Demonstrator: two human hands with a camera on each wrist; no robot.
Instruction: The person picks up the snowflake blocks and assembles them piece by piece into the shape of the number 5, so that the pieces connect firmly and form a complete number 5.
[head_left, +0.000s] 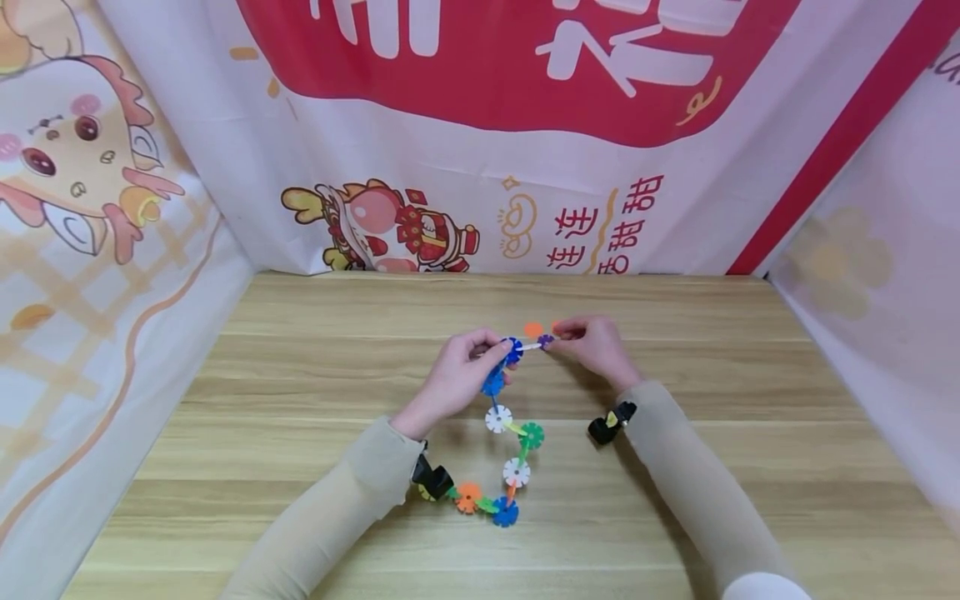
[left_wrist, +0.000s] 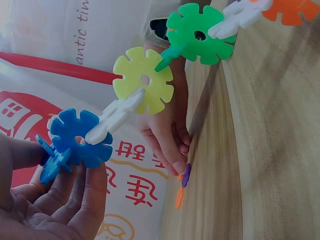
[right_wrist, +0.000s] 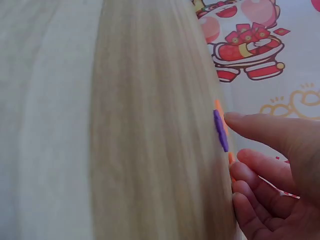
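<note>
A wooden counter (head_left: 675, 467) is walled on three sides by a white and red printed cloth (head_left: 480, 167) bearing cartoon figures and lettering. Nothing stands between the hands and the toy pieces.

A chain of snowflake-shaped plastic discs (head_left: 513, 454) lies on the counter between the two forearms. It runs from an orange disc (head_left: 468, 497) near the left sleeve through a blue one, a white one, a green disc (head_left: 532, 434) and another white one, up to the blue discs (head_left: 512, 351) at its top end.

The left hand (head_left: 459, 377) holds that top end: in the left wrist view its fingers (left_wrist: 85, 200) curl round the blue discs, a closed grip on the chain, with a yellow disc (left_wrist: 143, 80) and a green one strung out beyond it and lifted off the wood.

The right hand (head_left: 596, 343) rests on the counter just right of the chain's top end, fingertips at a small purple disc (head_left: 545, 341). In the right wrist view the purple disc (right_wrist: 220, 131) stands on edge on the wood, just at the tip of the forefinger; whether the grip pinches it or only touches it cannot be told. A loose orange disc (head_left: 533, 329) lies just behind it on the counter, close to the same fingertips.
</note>
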